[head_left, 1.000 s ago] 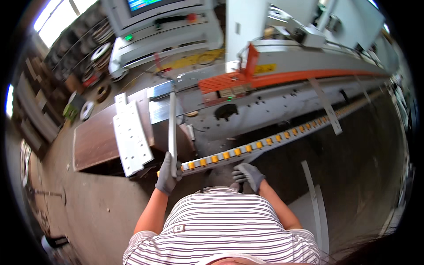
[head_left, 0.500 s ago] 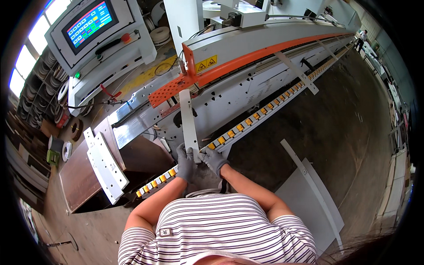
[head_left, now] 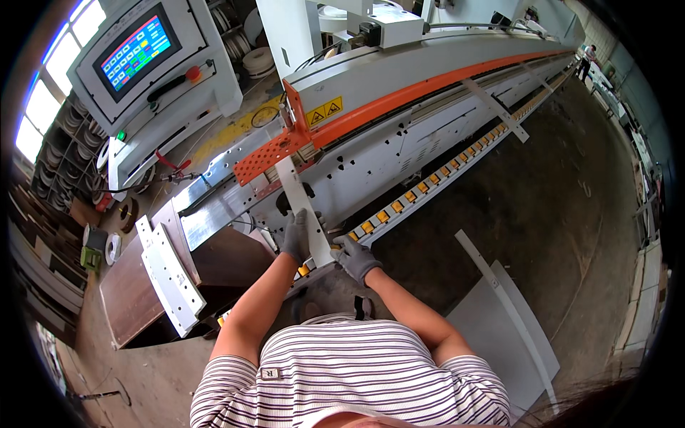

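A narrow light-grey panel strip with small holes lies across the edge of a long machine, its far end under the perforated orange guard. My gloved left hand grips the strip's left edge, partway along it. At the near right corner, my gloved right hand has its fingers closed against the strip's edge; the fingertips are partly hidden. Under the strip's near end runs a rail with yellow rollers. Both gloves are grey.
A control console with a lit screen stands at the far left. Several drilled white panels rest on a brown panel stack. A grey sheet leans at the lower right. A support arm crosses the rail. Another person stands far off.
My left hand has slid forward along the strip's left edge. The strip lies more slanted, its near end further right, and my right hand has shifted slightly right with it.
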A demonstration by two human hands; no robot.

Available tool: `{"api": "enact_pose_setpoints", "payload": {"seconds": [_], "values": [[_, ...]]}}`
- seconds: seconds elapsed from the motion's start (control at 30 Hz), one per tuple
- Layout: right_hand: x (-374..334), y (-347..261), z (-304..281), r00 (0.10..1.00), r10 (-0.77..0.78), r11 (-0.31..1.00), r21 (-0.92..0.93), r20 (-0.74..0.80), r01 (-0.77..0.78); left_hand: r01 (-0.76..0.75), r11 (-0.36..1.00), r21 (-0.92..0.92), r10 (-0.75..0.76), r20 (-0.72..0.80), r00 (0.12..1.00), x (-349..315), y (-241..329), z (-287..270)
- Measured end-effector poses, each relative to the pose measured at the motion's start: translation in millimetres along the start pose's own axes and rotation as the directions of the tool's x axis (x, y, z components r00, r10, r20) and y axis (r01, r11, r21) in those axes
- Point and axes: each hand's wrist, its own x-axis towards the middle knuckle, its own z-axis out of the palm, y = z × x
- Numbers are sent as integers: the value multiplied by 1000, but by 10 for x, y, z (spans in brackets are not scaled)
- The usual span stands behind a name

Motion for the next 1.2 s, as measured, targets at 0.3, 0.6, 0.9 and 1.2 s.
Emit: {"api": "enact_pose_setpoints", "payload": {"seconds": [0.3,0.6,0.9,1.2], "values": [[-125,256,-271,998,57,978,202,19,-59,-16,995,-97,16,2,1000,264,245,62],[-289,341,-589,996,83,940,336,-44,-63,16,1000,-7,-16,12,1000,726,363,-23],[-359,694,-840,983,160,908,405,-91,-110,131,991,-28,-134,-217,967,1003,267,539],[-762,600,-1071,938,264,873,469,-225,-134,186,981,-57,-195,-266,944,1690,-119,1324]]}}
